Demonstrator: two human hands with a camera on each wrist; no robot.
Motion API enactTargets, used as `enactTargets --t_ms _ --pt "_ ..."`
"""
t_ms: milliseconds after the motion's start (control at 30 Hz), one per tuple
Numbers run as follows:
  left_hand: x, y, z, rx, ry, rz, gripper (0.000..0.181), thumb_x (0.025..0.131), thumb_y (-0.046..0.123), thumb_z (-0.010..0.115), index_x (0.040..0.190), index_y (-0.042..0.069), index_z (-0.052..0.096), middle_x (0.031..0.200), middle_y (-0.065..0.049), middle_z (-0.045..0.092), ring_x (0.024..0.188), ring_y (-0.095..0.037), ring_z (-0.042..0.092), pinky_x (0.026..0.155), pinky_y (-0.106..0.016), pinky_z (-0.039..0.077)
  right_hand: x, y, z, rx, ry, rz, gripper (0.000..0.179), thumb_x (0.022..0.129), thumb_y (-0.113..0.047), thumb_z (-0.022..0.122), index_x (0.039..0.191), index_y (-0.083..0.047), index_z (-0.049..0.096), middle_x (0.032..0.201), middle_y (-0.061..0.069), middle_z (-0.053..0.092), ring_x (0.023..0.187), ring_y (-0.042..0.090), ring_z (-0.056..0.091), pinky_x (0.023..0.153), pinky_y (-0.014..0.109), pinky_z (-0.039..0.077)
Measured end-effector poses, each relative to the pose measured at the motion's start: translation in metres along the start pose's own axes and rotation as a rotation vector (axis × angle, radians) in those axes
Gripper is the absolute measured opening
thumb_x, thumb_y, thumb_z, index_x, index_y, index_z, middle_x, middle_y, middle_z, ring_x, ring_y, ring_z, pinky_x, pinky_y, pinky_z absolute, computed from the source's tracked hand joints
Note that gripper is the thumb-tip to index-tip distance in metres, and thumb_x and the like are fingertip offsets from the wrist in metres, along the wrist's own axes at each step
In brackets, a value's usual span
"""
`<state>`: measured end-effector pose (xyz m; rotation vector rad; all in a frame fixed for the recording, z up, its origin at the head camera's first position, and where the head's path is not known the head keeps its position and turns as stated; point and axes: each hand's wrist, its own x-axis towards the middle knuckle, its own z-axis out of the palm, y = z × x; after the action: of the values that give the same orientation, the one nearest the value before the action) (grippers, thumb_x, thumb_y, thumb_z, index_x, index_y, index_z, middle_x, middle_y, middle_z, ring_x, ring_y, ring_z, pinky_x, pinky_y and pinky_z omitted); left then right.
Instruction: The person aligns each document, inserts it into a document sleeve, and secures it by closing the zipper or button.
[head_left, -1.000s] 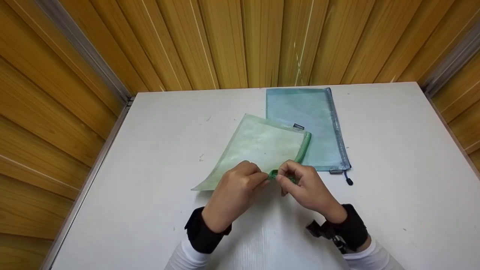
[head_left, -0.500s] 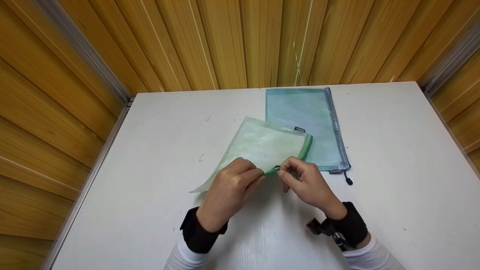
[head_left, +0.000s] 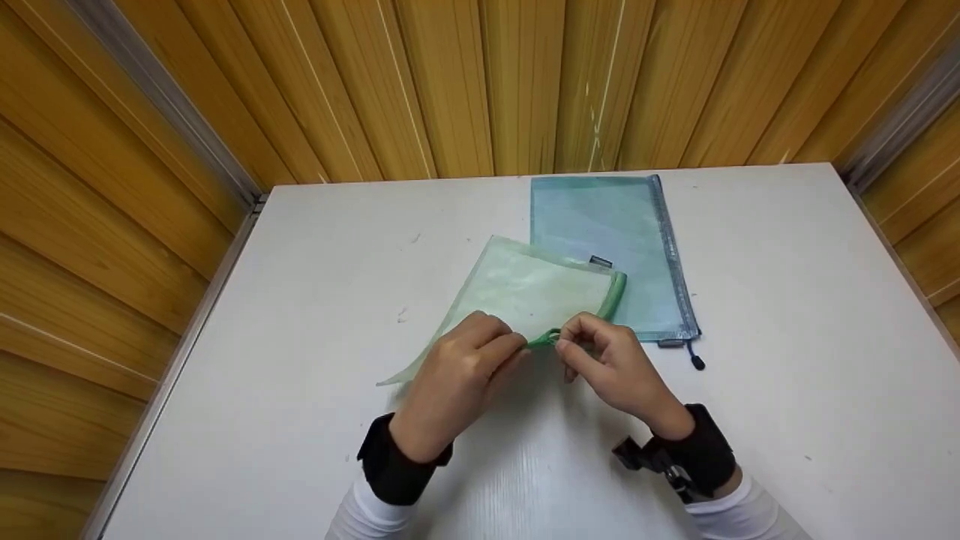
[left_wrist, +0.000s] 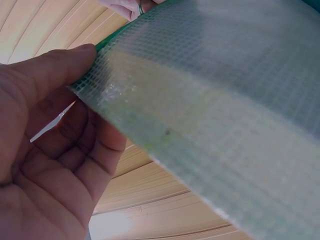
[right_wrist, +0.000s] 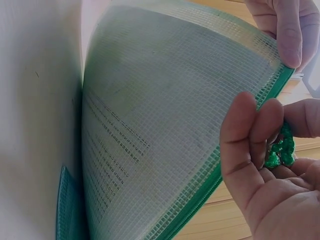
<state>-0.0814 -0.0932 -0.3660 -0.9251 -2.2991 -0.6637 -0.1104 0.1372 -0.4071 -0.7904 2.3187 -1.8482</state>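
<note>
A pale green mesh zipper pouch (head_left: 532, 292) is raised at its near edge, which has a green zipper (right_wrist: 200, 192). My left hand (head_left: 461, 375) pinches one corner of the pouch, at the zipper's end, between thumb and fingers. Just to the right, my right hand (head_left: 611, 367) has its fingers curled at the zipper edge. They hold a crinkled green piece (right_wrist: 281, 147), which looks like the zipper's pull; its exact form is partly hidden by the fingers. Printed lines show through the mesh in the right wrist view.
A blue mesh zipper pouch (head_left: 600, 217) lies flat at the back of the white table (head_left: 300, 337), partly covered by the green one. Its dark zipper pull (head_left: 697, 361) hangs off the near right corner. A wood-patterned wall (head_left: 450, 90) stands behind.
My left hand has shifted slightly left and away from the right hand, with the green edge between them stretched straighter. The green pouch's far side has slid a little nearer.
</note>
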Motion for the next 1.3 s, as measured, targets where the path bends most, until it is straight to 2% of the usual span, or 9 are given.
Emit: enactTargets --t_ms 267,333,400,533,733,800,1000,1200,1300 --pt "0.002 -0.002 -0.004 0.044 0.034 0.03 0.011 0.091 0.001 0.084 0.093 0.007 0.075 0.086 -0.001 0.065 0.08 -0.015 0.062 0.07 -0.023 0.053 0.002 0.0 0.0 0.002 0.013 0.025 0.012 0.107 -0.001 0.059 0.097 0.005 0.062 0.082 0.016 0.062 0.066 0.011 0.066 0.065 0.028 0.059" --pt "0.002 -0.003 -0.006 0.046 0.049 0.027 0.013 0.089 -0.001 0.085 0.093 0.006 0.075 0.085 -0.002 0.065 0.079 -0.015 0.062 0.069 -0.023 0.054 0.003 0.002 -0.001 -0.008 0.027 0.041 0.012 0.107 -0.001 0.06 0.096 0.005 0.063 0.081 0.013 0.063 0.066 0.01 0.065 0.064 0.028 0.059" --pt "0.002 -0.005 -0.007 0.044 0.063 0.019 0.015 0.088 -0.003 0.085 0.093 0.006 0.075 0.086 -0.002 0.066 0.08 -0.016 0.062 0.07 -0.023 0.055 0.004 0.004 -0.002 -0.013 0.034 0.063 0.012 0.106 -0.001 0.061 0.096 0.005 0.063 0.081 0.015 0.062 0.066 0.008 0.065 0.064 0.028 0.059" --pt "0.001 -0.006 -0.009 0.04 0.086 0.007 0.016 0.086 -0.006 0.086 0.093 0.005 0.077 0.086 -0.003 0.066 0.081 -0.017 0.063 0.071 -0.023 0.057 0.004 0.006 -0.004 -0.005 0.022 0.084 0.013 0.107 -0.003 0.06 0.097 0.005 0.062 0.082 0.014 0.062 0.068 0.009 0.065 0.065 0.027 0.059" --pt "0.002 -0.007 -0.008 0.065 0.121 0.037 0.017 0.086 -0.005 0.086 0.092 0.005 0.074 0.086 -0.003 0.063 0.079 -0.016 0.06 0.069 -0.024 0.053 0.002 0.005 -0.005 0.006 -0.01 0.05 0.014 0.109 -0.002 0.057 0.098 0.007 0.061 0.083 0.017 0.061 0.068 0.011 0.065 0.067 0.027 0.059" --pt "0.003 -0.007 -0.008 0.073 0.131 0.043 0.017 0.086 -0.004 0.086 0.091 0.005 0.073 0.086 -0.003 0.063 0.078 -0.016 0.059 0.068 -0.024 0.052 0.001 0.005 -0.005 0.008 -0.012 0.044 0.015 0.109 -0.002 0.057 0.099 0.008 0.06 0.084 0.014 0.061 0.068 0.01 0.064 0.067 0.027 0.059" --pt "0.004 -0.006 -0.007 0.097 0.145 0.039 0.013 0.09 -0.005 0.081 0.092 0.005 0.072 0.087 -0.004 0.064 0.078 -0.018 0.058 0.068 -0.025 0.051 0.001 0.004 -0.004 0.02 -0.016 0.046 0.017 0.109 -0.002 0.057 0.1 0.012 0.059 0.085 0.002 0.061 0.07 0.008 0.064 0.067 0.028 0.059" --pt "0.004 -0.008 -0.008 0.086 0.207 0.033 0.01 0.095 -0.003 0.076 0.09 0.004 0.07 0.085 -0.005 0.062 0.078 -0.02 0.057 0.069 -0.027 0.051 0.002 0.006 -0.005 0.013 0.003 0.068 0.014 0.108 -0.001 0.058 0.099 0.009 0.06 0.082 0.013 0.062 0.068 0.009 0.065 0.067 0.028 0.059" --pt "0.003 -0.01 -0.008 0.075 0.244 0.027 0.012 0.101 0.003 0.071 0.089 0.003 0.069 0.083 -0.006 0.061 0.077 -0.021 0.055 0.068 -0.027 0.049 0.003 0.009 -0.006 -0.002 0.019 0.098 0.012 0.107 -0.002 0.06 0.099 0.007 0.062 0.081 0.012 0.063 0.067 0.008 0.065 0.066 0.027 0.056"
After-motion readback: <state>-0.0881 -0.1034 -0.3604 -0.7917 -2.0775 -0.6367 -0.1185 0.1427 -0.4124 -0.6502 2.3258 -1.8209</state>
